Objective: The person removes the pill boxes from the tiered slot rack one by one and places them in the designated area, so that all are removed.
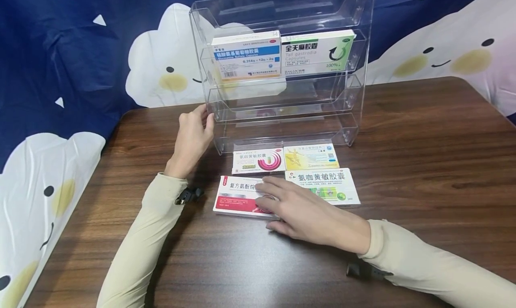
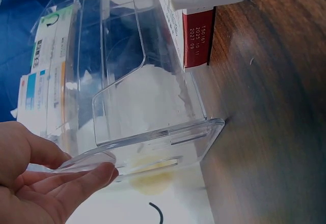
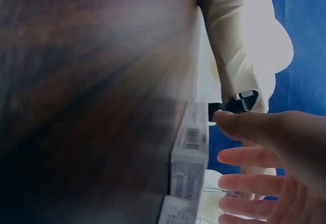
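Observation:
My left hand (image 1: pixel 192 138) grips the left side edge of a clear acrylic display rack (image 1: pixel 282 115); the left wrist view shows thumb and fingers pinching the clear panel. Over the right end of a red-and-white medicine box (image 1: pixel 235 200) is my right hand (image 1: pixel 300 209), its fingers extended and apart. In the right wrist view those fingers (image 3: pixel 249 183) spread beside the box ends, with nothing gripped. Just right of the red-and-white box lies a white medicine box with green print (image 1: pixel 332 187), partly behind the right hand.
Behind these lie a white box with a pink swirl (image 1: pixel 258 161) and a yellow-and-white box (image 1: pixel 311 157), by the rack's foot. A blue-and-white box (image 1: pixel 247 59) and a green-and-white box (image 1: pixel 318 55) stand on an upper tier. A cloud-patterned curtain (image 1: pixel 161 53) hangs behind the wooden table (image 1: pixel 423 164).

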Motion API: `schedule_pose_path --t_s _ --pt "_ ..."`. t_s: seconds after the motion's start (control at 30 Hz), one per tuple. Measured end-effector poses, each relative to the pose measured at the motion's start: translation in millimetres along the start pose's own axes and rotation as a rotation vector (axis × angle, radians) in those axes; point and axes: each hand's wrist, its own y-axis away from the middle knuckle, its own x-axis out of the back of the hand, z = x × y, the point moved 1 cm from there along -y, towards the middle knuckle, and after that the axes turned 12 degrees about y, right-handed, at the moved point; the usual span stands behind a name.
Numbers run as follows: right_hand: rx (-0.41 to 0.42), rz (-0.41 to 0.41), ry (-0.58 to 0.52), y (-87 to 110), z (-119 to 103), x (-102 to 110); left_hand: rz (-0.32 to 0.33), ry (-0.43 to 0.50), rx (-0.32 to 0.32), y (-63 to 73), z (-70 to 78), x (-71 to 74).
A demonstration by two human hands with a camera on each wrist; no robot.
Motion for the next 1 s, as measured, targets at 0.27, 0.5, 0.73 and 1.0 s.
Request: schedule_pose_path --t_s 0.27,0.5,0.73,1.0 --pt "0.031 -0.058 0.016 0.7 2.3 -5.1 -0.002 -0.014 0.005 -0.9 -0.9 -0.4" --pt "0.015 -0.053 -0.018 4.4 11.5 -4.3 0.000 -0.003 0.009 -0.7 -0.9 0.1" --pt "0.008 -0.053 -0.047 4.7 20.6 -4.7 0.000 -0.020 0.008 -0.7 -2.1 0.2" --pt "0.016 -0.057 -0.073 4.7 27.7 -5.8 -0.007 -0.029 0.034 -1.4 -2.6 -0.7"
